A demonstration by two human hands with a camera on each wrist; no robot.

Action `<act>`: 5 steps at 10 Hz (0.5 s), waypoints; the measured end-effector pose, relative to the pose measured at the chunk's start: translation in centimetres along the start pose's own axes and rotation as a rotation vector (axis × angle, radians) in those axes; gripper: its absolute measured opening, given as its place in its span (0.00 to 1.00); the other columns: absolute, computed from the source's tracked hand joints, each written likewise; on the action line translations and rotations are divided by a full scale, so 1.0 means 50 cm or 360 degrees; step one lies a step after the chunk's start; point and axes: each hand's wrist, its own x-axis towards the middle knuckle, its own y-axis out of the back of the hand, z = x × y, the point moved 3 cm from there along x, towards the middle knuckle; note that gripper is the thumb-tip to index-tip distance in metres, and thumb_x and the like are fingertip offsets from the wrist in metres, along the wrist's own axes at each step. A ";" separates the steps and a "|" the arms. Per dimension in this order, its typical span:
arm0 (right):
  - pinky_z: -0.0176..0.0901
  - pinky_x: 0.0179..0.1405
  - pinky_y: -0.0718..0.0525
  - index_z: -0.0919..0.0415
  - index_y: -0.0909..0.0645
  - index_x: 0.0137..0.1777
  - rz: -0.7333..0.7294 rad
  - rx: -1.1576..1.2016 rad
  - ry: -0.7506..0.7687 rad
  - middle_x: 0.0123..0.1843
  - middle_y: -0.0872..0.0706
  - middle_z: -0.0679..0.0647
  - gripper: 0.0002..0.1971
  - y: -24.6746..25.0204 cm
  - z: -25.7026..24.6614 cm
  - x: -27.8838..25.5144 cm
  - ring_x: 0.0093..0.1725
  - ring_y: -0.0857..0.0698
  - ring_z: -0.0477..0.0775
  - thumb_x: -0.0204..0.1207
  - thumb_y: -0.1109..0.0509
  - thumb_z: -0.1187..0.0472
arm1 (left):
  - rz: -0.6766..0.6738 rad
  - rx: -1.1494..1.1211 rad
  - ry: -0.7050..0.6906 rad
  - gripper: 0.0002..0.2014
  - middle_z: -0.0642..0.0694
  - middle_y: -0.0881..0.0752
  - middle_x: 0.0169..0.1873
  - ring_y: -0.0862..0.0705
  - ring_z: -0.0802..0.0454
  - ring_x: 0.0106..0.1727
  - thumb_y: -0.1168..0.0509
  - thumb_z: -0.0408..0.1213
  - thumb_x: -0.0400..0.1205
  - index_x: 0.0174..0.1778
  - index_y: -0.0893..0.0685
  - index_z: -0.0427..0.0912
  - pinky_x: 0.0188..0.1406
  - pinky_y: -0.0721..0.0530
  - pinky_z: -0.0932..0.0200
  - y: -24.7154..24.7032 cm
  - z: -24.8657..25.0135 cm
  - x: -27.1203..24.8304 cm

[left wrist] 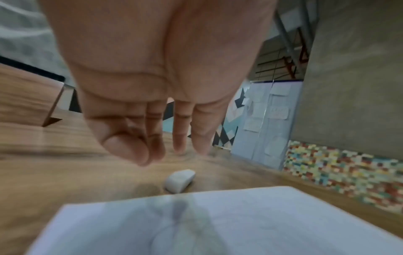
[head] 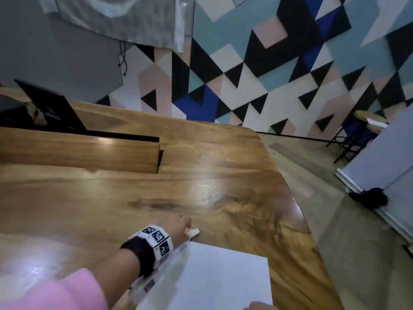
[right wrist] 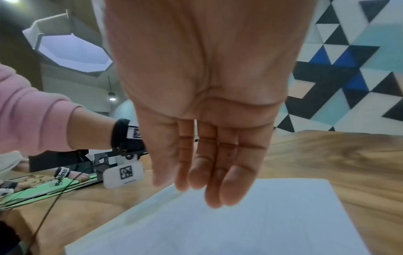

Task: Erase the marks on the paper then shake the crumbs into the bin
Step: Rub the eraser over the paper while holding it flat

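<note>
A white sheet of paper (head: 223, 276) lies flat at the near edge of the wooden table (head: 201, 175). Any marks on it are too faint to make out. A small white eraser (head: 194, 232) lies on the wood just beyond the paper's far left corner. My left hand (head: 180, 227), a tracker band on its wrist, hovers right over the eraser. In the left wrist view its fingers (left wrist: 181, 138) hang relaxed above the eraser (left wrist: 180, 180), a gap apart from it. My right hand (right wrist: 207, 189) is held flat over the paper (right wrist: 218, 224), fingers straight and empty; only its tip (head: 257, 306) shows in the head view.
A raised wooden panel (head: 78, 151) crosses the table at the left, with a dark screen (head: 49, 106) behind it. The table's rounded right edge (head: 297, 198) drops to the floor. A white board (head: 380, 164) leans at the right. A green mat and cables (right wrist: 43, 191) lie further left.
</note>
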 end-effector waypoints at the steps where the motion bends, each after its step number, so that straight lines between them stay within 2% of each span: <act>1: 0.23 0.38 0.33 0.44 0.20 0.40 -0.0135 0.0184 -0.0147 0.40 0.34 0.42 0.13 0.087 -0.051 0.093 0.49 0.27 0.38 0.69 0.33 0.36 | 0.0035 -0.0027 0.0071 0.17 0.38 0.22 0.61 0.21 0.39 0.60 0.38 0.43 0.78 0.61 0.27 0.40 0.57 0.22 0.51 -0.025 0.007 0.035; 2: 0.20 0.35 0.36 0.55 0.21 0.58 0.0019 0.0028 0.0065 0.37 0.37 0.37 0.12 0.126 -0.069 0.150 0.36 0.36 0.28 0.77 0.35 0.54 | 0.0026 -0.0067 0.0094 0.15 0.35 0.22 0.57 0.19 0.35 0.53 0.36 0.39 0.75 0.55 0.28 0.39 0.54 0.19 0.47 -0.049 0.006 0.049; 3: 0.22 0.34 0.36 0.52 0.21 0.58 0.0057 -0.0058 0.0035 0.37 0.37 0.35 0.11 0.097 -0.052 0.171 0.35 0.36 0.28 0.77 0.34 0.53 | 0.0003 -0.0072 0.0079 0.14 0.36 0.21 0.58 0.19 0.36 0.55 0.36 0.38 0.75 0.55 0.27 0.38 0.54 0.19 0.47 -0.056 -0.004 0.056; 4: 0.22 0.36 0.35 0.52 0.21 0.56 0.0065 -0.0019 0.0034 0.38 0.36 0.36 0.10 0.094 -0.064 0.189 0.36 0.33 0.30 0.76 0.34 0.55 | 0.0014 -0.0182 0.0104 0.13 0.36 0.17 0.56 0.19 0.39 0.56 0.35 0.38 0.76 0.54 0.23 0.37 0.50 0.21 0.52 -0.033 -0.020 0.049; 5: 0.22 0.39 0.34 0.51 0.20 0.56 0.0087 0.0029 0.0009 0.42 0.32 0.38 0.09 0.084 -0.063 0.208 0.42 0.28 0.37 0.76 0.33 0.57 | 0.0060 -0.0347 0.0144 0.11 0.37 0.14 0.53 0.17 0.40 0.53 0.34 0.38 0.76 0.53 0.21 0.39 0.48 0.21 0.54 -0.005 -0.058 0.027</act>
